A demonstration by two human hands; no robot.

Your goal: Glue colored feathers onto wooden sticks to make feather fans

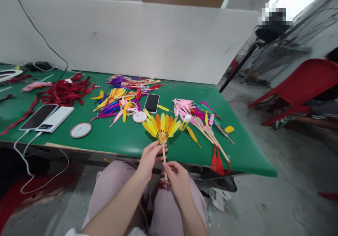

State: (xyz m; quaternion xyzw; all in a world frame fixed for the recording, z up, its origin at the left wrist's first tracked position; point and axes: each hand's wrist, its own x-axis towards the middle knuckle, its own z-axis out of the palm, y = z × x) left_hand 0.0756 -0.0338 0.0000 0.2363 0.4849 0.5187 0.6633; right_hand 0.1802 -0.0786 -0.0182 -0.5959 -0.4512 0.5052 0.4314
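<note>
A feather fan (pixel 162 126) with yellow and orange feathers stands upright in front of me, spread above a pale wooden handle. My left hand (pixel 151 156) grips the upper handle, just under the feathers. Lower down, my right hand (pixel 176 174) pinches the same handle between thumb and fingers. Behind the fan lies a small round white disc (pixel 139 117). A glue bottle (pixel 185 122) with a white cap and a loose yellow feather (pixel 194 136) are to its right. Other fans with wooden handles (pixel 211 135) and red tassels (pixel 217 161) lie beyond.
The green table (pixel 113 134) holds a phone (pixel 151 103), piles of coloured feathers (pixel 116 100), a heap of red ribbon (pixel 66 91), and a power bank (pixel 55 119) cabled beside another phone (pixel 39 117). A white panel (pixel 132 38) closes the back; a red chair (pixel 303 84) stands right, near a person.
</note>
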